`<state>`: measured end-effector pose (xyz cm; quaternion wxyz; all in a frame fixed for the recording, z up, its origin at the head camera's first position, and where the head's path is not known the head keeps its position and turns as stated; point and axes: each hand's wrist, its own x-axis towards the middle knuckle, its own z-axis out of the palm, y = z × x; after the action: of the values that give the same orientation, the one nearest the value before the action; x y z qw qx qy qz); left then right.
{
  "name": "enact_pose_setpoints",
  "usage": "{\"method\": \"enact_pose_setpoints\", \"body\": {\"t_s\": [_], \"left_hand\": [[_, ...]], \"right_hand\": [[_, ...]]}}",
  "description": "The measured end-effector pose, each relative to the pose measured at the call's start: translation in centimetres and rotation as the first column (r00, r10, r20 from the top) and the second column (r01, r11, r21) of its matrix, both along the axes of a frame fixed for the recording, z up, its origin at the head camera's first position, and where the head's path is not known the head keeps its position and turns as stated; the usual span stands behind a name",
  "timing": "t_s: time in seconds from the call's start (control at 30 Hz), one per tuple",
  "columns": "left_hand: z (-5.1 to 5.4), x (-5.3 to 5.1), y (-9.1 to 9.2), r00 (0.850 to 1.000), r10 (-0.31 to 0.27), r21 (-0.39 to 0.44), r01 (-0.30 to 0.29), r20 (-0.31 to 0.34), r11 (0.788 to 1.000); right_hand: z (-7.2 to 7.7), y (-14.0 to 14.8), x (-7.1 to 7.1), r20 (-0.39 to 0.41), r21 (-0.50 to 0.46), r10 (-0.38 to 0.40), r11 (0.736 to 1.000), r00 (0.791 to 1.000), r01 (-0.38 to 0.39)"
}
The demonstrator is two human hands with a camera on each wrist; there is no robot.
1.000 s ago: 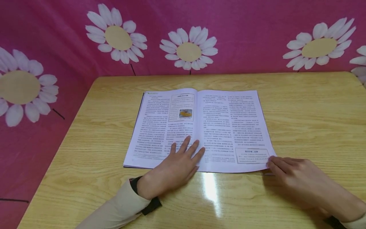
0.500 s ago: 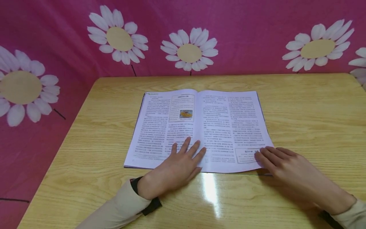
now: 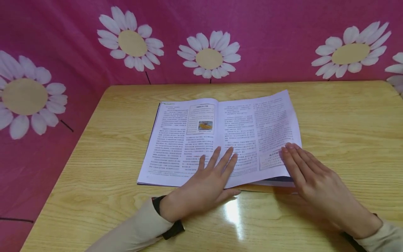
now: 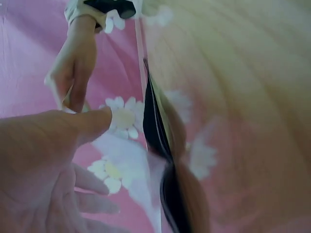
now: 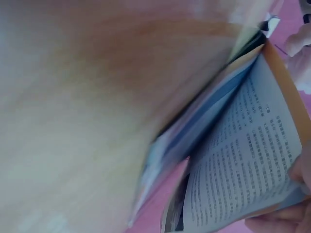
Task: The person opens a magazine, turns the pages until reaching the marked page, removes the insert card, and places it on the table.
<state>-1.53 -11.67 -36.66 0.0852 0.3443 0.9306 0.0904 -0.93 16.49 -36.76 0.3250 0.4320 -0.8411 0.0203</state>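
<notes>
An open magazine (image 3: 182, 140) with printed pages lies on the wooden table. My left hand (image 3: 204, 185) rests with spread fingers across its lower middle near the fold; in the left wrist view that hand (image 4: 53, 160) shows its thumb and fingers extended. My right hand (image 3: 321, 185) pinches the right page (image 3: 274, 122) near its lower outer corner, lifting it so the page bows upward. In the right wrist view the raised page (image 5: 238, 160) shows its printed underside, with fingers (image 5: 286, 218) and thumb gripping its edge.
The wooden table (image 3: 94, 147) extends around the magazine. Behind it and at the left hangs a pink cloth (image 3: 252, 21) with large white daisies. Light glares on the table in front of the magazine.
My right hand has moved left and away from me, raising the right page off those beneath. My left hand has shifted slightly to the right over the fold.
</notes>
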Motion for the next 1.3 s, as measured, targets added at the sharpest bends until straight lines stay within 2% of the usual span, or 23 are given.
{"method": "enact_pose_setpoints", "body": {"t_s": [0.07, 0.17, 0.3, 0.4, 0.47, 0.6, 0.63, 0.7, 0.83, 1.03, 1.13, 1.3], "left_hand": [[-0.1, 0.1, 0.5, 0.999, -0.017, 0.008, 0.017, -0.031, 1.000], [-0.2, 0.2, 1.2, 0.993, -0.031, 0.024, 0.034, -0.112, 0.999], [-0.3, 0.2, 1.9, 0.979, -0.012, 0.050, 0.023, -0.205, 0.999], [-0.4, 0.2, 2.3, 0.966, 0.006, 0.073, 0.013, -0.257, 0.997], [-0.4, 0.2, 2.5, 0.948, 0.013, 0.073, 0.011, -0.318, 0.997], [-0.1, -0.2, 3.2, 0.892, 0.042, 0.065, -0.014, -0.450, 0.998], [0.1, -0.2, 3.3, 0.884, 0.050, 0.064, -0.023, -0.465, 0.998], [0.3, -0.4, 3.5, 0.888, 0.065, 0.073, -0.035, -0.455, 0.997], [0.8, -0.5, 3.6, 0.924, 0.072, 0.118, -0.029, -0.376, 0.993], [1.0, -0.7, 2.9, 0.952, 0.075, 0.210, -0.011, -0.298, 0.978], [1.1, -0.9, 2.4, 0.948, 0.090, 0.213, -0.024, -0.304, 0.977], [1.2, -0.9, 1.6, 0.937, 0.102, 0.153, -0.052, -0.334, 0.987]], "right_hand": [[0.3, -0.5, 0.1, -0.017, -0.016, -0.007, 1.000, 1.000, 0.007], [0.7, -1.3, 0.1, -0.059, -0.064, -0.002, 0.998, 0.998, -0.002], [1.2, -2.2, 0.1, -0.091, -0.133, 0.014, 0.991, 0.996, -0.026], [1.6, -2.7, 0.1, -0.090, -0.142, 0.006, 0.990, 0.996, -0.019], [1.9, -3.0, 0.2, -0.088, -0.148, 0.003, 0.989, 0.996, -0.016], [2.4, -3.5, 0.2, -0.080, -0.167, 0.017, 0.985, 0.997, -0.030], [2.4, -3.6, 0.2, -0.079, -0.176, 0.026, 0.984, 0.997, -0.039], [2.5, -3.7, 0.1, -0.084, -0.196, 0.043, 0.979, 0.996, -0.058], [2.6, -3.5, -0.1, -0.094, -0.224, 0.041, 0.973, 0.995, -0.061], [2.4, -2.3, 0.0, -0.029, -0.213, -0.011, 0.977, 1.000, 0.004], [2.1, -1.6, -0.1, -0.002, -0.207, -0.033, 0.978, 0.999, 0.032], [1.7, -0.2, -0.1, 0.091, -0.159, -0.078, 0.983, 0.993, 0.092]]}}
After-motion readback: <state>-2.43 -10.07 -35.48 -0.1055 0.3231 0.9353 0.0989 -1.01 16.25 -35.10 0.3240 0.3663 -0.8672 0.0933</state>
